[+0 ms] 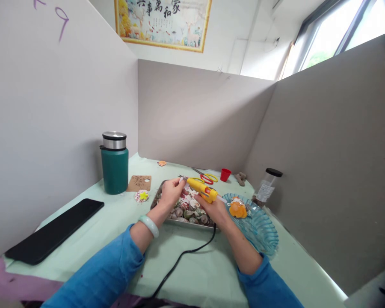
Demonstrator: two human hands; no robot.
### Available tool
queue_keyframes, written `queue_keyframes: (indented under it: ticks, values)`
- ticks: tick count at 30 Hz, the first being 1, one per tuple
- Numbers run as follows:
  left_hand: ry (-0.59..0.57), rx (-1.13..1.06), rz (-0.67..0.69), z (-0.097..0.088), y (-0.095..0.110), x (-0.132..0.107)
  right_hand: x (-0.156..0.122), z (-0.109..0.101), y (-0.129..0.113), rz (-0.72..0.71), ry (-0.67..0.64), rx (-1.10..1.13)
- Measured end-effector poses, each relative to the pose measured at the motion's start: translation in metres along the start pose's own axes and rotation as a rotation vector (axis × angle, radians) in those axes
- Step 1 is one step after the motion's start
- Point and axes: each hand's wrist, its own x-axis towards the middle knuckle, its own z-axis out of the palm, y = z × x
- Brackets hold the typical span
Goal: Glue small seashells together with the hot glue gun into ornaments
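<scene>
My right hand (210, 207) is wrapped round the grip of a yellow hot glue gun (202, 188), whose nozzle points left and away from me. A black cord (182, 253) trails from it toward the table's near edge. Close to the nozzle, my left hand (172, 193) pinches a small whitish piece, perhaps a shell; its shape is mostly hidden by the fingers. Both hands are above a metal tray (179, 222) full of shells (192, 214). Right of the tray, a blue scalloped plate (263, 231) holds an orange flower-like piece (238, 209).
A green flask (114, 164), a brown board (140, 183), a round piece with a yellow star (141, 196) and a black pad (56, 229) lie left. Behind the tray are scissors (208, 177) and a red cup (225, 174). A black-lidded jar (267, 186) stands right. Grey partitions (195, 115) enclose the table.
</scene>
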Motion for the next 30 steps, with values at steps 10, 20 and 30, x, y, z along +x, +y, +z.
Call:
queue_keyframes:
  ticks: [10, 20, 30]
  values:
    - [-0.003, -0.015, 0.005, -0.0001, -0.0040, 0.0004, 0.0013, 0.0001, 0.0051, 0.019, -0.005, 0.006]
    - [0.012, 0.067, 0.040, -0.0012, -0.0052, 0.0005, 0.0000, -0.0006, -0.0003, 0.025, -0.026, 0.000]
    - [-0.024, -0.136, -0.051, 0.0002, 0.0005, -0.0003, 0.0023, 0.0001, 0.0049, 0.008, 0.013, 0.005]
